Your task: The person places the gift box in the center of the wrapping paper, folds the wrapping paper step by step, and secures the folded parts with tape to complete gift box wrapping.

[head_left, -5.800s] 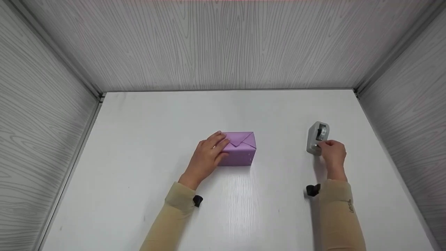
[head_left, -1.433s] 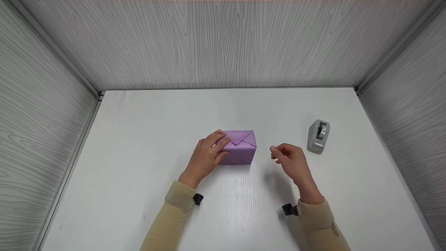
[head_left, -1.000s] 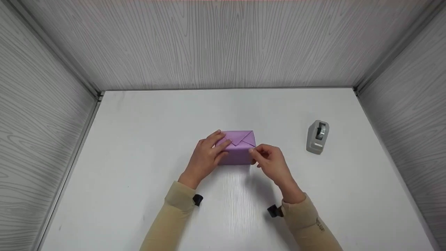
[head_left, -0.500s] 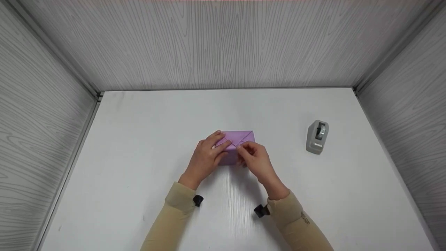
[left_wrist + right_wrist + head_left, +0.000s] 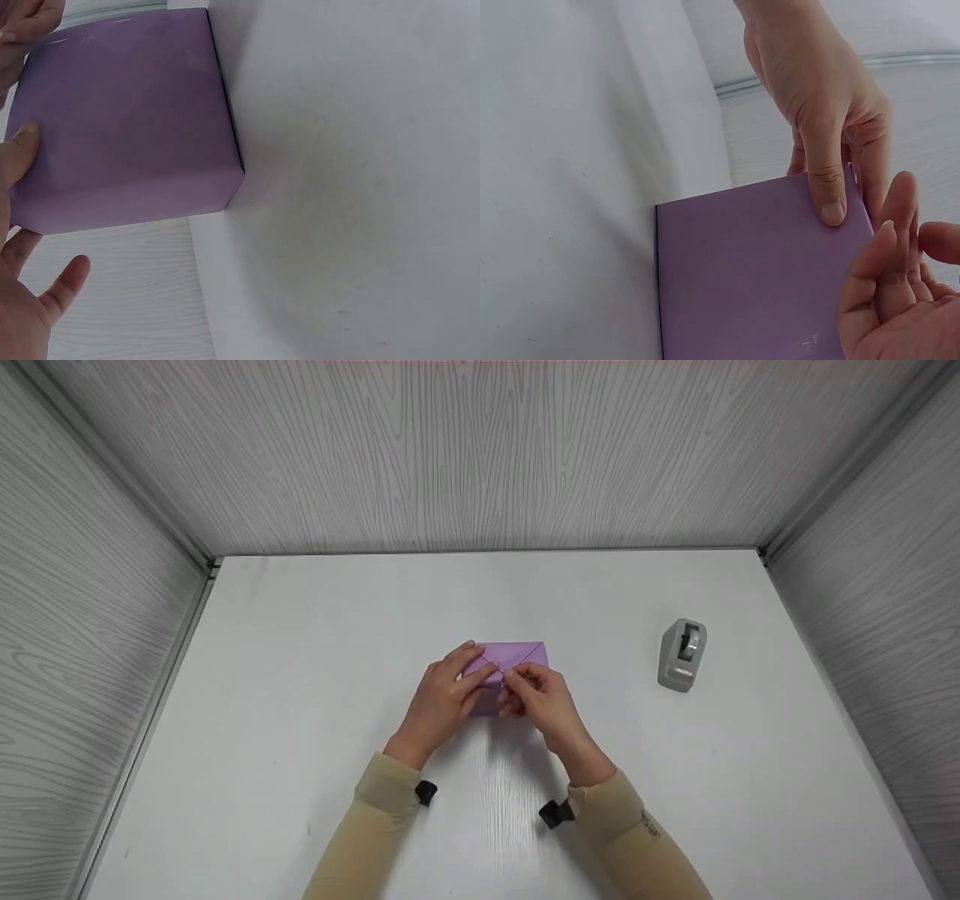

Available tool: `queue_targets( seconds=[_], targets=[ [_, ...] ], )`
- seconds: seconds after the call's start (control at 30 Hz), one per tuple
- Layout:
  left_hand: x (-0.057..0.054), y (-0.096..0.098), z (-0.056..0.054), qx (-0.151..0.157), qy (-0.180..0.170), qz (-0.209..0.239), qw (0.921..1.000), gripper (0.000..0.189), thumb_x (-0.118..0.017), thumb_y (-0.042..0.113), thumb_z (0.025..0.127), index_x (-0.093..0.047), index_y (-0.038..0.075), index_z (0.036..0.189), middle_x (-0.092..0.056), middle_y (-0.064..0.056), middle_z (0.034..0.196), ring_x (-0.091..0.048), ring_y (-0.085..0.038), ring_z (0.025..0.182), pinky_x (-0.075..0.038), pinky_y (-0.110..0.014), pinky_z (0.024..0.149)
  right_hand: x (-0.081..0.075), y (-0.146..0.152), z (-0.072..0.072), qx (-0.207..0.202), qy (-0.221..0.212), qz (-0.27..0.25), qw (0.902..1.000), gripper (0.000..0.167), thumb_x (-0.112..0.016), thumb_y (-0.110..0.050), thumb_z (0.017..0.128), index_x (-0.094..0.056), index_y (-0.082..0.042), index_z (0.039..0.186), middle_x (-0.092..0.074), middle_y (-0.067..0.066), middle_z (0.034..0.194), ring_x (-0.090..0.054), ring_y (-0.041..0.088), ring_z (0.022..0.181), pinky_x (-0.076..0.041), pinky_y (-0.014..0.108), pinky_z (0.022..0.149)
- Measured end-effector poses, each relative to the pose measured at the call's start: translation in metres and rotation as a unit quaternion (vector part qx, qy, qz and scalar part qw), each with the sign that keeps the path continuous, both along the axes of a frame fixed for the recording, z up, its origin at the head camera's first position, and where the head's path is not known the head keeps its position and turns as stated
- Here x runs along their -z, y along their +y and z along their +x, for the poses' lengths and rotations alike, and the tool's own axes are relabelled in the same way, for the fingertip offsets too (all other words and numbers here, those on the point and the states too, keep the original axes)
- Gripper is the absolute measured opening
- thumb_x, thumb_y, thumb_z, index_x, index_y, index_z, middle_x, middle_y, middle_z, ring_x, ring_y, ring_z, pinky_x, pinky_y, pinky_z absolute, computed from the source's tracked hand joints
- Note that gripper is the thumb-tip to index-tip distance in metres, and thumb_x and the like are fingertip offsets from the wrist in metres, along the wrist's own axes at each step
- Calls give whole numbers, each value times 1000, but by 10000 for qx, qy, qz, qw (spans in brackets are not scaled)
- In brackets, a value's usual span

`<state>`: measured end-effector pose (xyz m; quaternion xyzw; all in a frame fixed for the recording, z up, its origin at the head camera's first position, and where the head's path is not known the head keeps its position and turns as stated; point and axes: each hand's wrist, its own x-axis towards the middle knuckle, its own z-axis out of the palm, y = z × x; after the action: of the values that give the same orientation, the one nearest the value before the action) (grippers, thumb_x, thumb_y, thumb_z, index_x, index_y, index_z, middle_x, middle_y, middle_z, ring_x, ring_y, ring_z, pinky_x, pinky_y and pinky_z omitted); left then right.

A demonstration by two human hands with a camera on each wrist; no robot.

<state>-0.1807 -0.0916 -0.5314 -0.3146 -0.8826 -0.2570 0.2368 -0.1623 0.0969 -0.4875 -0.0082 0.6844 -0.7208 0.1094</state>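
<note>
A box wrapped in purple paper [image 5: 514,652] stands mid-table, its folded flaps crossing on the top. My left hand [image 5: 439,701] holds its left end, the thumb [image 5: 22,150] against the near face and the fingers over the top. At the fold on the near top edge, my right hand [image 5: 547,697] has thumb and forefinger pinched together. A small clear glint, like a bit of tape [image 5: 504,685], shows at those fingertips. In the right wrist view, the left thumb [image 5: 831,202] presses the purple face, where shiny marks show low down.
A grey tape dispenser [image 5: 681,656] with a roll in it stands to the right of the box. The white table [image 5: 315,622] is bounded by grey wood-grain panels [image 5: 480,457] at the back and both sides.
From the tape dispenser, my right hand has come left to the box's near top edge, sliding a little further left in the last half second. Left hand and box stay put.
</note>
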Motion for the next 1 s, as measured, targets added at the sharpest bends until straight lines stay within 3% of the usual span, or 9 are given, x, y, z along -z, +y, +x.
queue_targets(
  seconds=[0.37, 0.67, 1.0],
  targets=[
    [-2, 0, 0, 66, -33, 38, 10000, 38, -75, 12, 87, -69, 13, 124, -60, -5, 134, -44, -23, 134, -42, -46, 97, 4, 1, 1, -50, -118, -50, 9999, 22, -55, -14, 101, -59, 7, 97, -66, 11, 74, -63, 17, 57, -57, 38, 62],
    [-9, 0, 2, -76, -459, -204, 9987, 39, -69, 20, 93, -64, 13, 131, -58, -3, 136, -43, -20, 135, -40, -45, 101, 3, 2, 1, -129, -309, -63, 9994, 25, -55, -15, 101, -58, 9, 108, -66, 9, 74, -64, 17, 57, -54, 32, 58],
    [-11, 1, 0, 14, -522, -403, 9978, 44, -68, 17, 93, -59, 20, 136, -58, -3, 131, -45, -23, 131, -38, -46, 100, 1, 2, 3, -135, -244, -161, 9995, 24, -56, -15, 101, -59, 8, 103, -65, 9, 71, -63, 15, 55, -54, 29, 57]
  ],
)
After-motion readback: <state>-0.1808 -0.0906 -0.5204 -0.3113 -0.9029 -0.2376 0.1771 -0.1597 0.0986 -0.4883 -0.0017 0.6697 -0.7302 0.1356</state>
